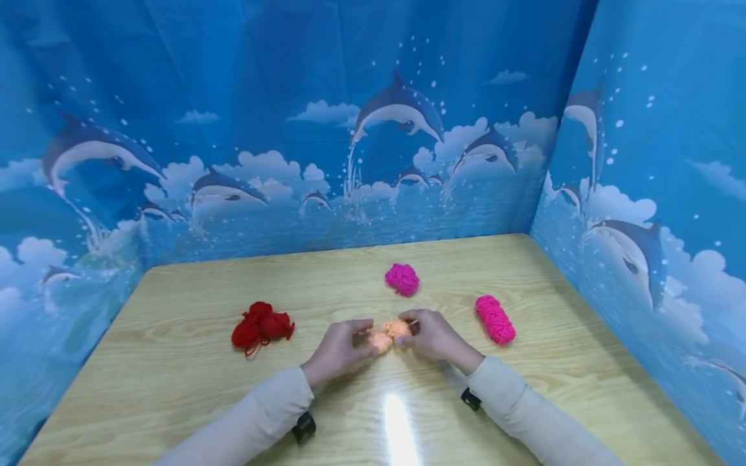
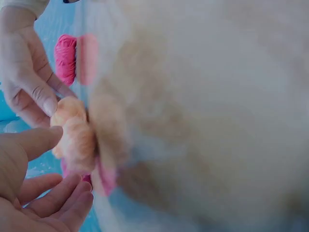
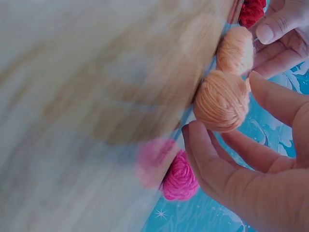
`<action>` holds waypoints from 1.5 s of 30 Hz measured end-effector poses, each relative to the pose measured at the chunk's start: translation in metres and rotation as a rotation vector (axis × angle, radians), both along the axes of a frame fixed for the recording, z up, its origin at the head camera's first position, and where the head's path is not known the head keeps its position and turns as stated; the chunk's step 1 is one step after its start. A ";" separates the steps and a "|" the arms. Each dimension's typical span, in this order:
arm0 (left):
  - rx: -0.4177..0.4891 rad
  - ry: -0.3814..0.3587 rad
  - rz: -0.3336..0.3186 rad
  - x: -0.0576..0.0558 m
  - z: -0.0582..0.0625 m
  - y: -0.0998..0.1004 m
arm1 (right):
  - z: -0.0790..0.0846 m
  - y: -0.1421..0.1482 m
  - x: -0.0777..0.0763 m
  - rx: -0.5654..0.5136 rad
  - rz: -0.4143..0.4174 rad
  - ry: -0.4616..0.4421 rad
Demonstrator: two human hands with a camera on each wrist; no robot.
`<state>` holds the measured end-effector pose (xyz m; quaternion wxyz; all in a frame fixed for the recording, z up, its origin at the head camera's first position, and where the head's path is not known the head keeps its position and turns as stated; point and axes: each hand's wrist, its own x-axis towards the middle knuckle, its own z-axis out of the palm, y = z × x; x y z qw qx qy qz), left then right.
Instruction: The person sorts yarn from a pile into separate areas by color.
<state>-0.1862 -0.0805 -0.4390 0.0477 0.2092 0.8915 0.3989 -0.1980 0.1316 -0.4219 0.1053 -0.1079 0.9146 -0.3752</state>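
Two peach yarn balls sit side by side on the table, touching or nearly so. My left hand (image 1: 340,349) holds the left peach yarn ball (image 1: 380,342) loosely between thumb and fingertips. Around the right peach yarn ball (image 1: 397,329) are the thumb and fingers of my right hand (image 1: 432,333). In the right wrist view, that ball (image 3: 222,101) looks round and neatly wound, while the left ball (image 3: 235,50) lies beyond it by the left thumb. The left wrist view shows the left ball (image 2: 78,145) low against the tabletop.
Red yarn (image 1: 262,327) with a loose strand lies to the left. A magenta yarn ball (image 1: 402,279) rests behind the hands, and a longer pink skein (image 1: 495,319) lies on the right. Dolphin-print curtains (image 1: 291,129) border the wooden table (image 1: 192,310).
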 end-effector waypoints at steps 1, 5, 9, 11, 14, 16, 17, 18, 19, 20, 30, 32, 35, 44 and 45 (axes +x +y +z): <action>0.010 0.008 -0.004 -0.001 0.002 -0.001 | 0.001 0.001 0.000 0.001 -0.001 -0.001; 0.040 0.027 0.000 -0.007 0.010 -0.003 | 0.006 0.007 -0.001 -0.002 -0.009 0.018; 0.049 0.051 0.010 -0.013 0.016 -0.002 | 0.013 0.018 -0.003 -0.015 -0.008 0.039; 0.050 0.071 0.010 -0.017 0.019 -0.001 | 0.018 0.026 -0.004 -0.015 -0.009 0.049; 0.047 0.100 0.027 -0.022 0.021 0.001 | 0.025 0.038 -0.004 -0.019 -0.017 0.064; 0.048 0.116 0.041 -0.025 0.022 0.002 | 0.029 0.047 -0.004 -0.020 -0.020 0.082; 0.046 0.128 0.047 -0.027 0.023 0.002 | 0.031 0.051 -0.005 -0.021 -0.023 0.093; 0.045 0.139 0.055 -0.029 0.023 0.003 | 0.032 0.056 -0.005 -0.025 -0.028 0.099; 0.039 0.145 0.060 -0.030 0.024 0.004 | 0.034 0.061 -0.005 -0.030 -0.034 0.101; 0.031 0.153 0.064 -0.032 0.025 0.005 | 0.035 0.066 -0.005 -0.031 -0.040 0.107; -0.011 0.166 0.055 -0.051 0.035 0.026 | 0.042 0.111 -0.003 0.070 -0.130 0.197; -0.012 0.180 0.050 -0.055 0.035 0.031 | 0.041 0.119 -0.003 0.095 -0.140 0.192; -0.014 0.203 0.045 -0.061 0.035 0.038 | 0.039 0.128 -0.001 0.124 -0.139 0.188; 0.006 0.139 0.071 -0.074 0.034 0.055 | 0.025 0.144 0.001 0.177 -0.151 0.172; 0.008 0.128 0.079 -0.075 0.034 0.058 | 0.023 0.145 0.001 0.179 -0.156 0.160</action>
